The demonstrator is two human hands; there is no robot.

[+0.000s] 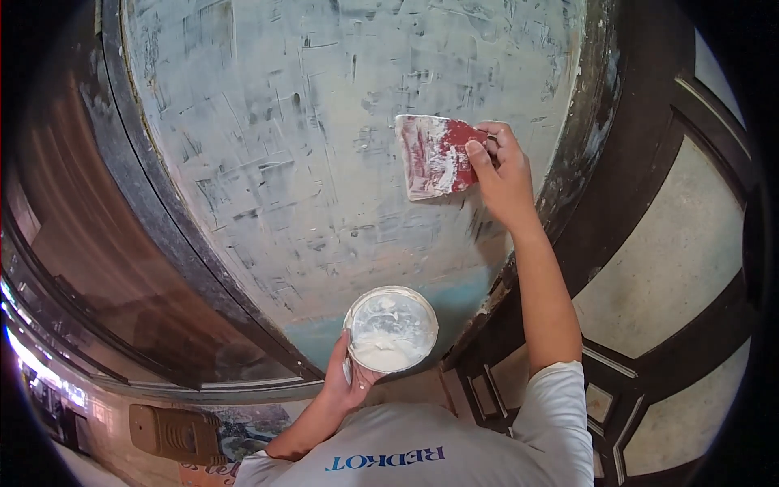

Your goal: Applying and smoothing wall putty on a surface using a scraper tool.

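In my right hand is a red putty knife, gripped at its right end with thumb and fingers. White paste smears its broad blade, which lies at or very near the wall; contact is hard to make out. My left hand holds a round tub from the left and below, close to my chest. White putty sits mostly on the tub's near side, and some clings to its walls and rim. Pale, streaky coating with dark scratches and gaps covers the wall panel.
Dark wooden frames border the panel at left and right. A brown curtain-like surface hangs behind the left frame. A dark-framed door with pale panels stands at right. A brown plastic stool is at lower left.
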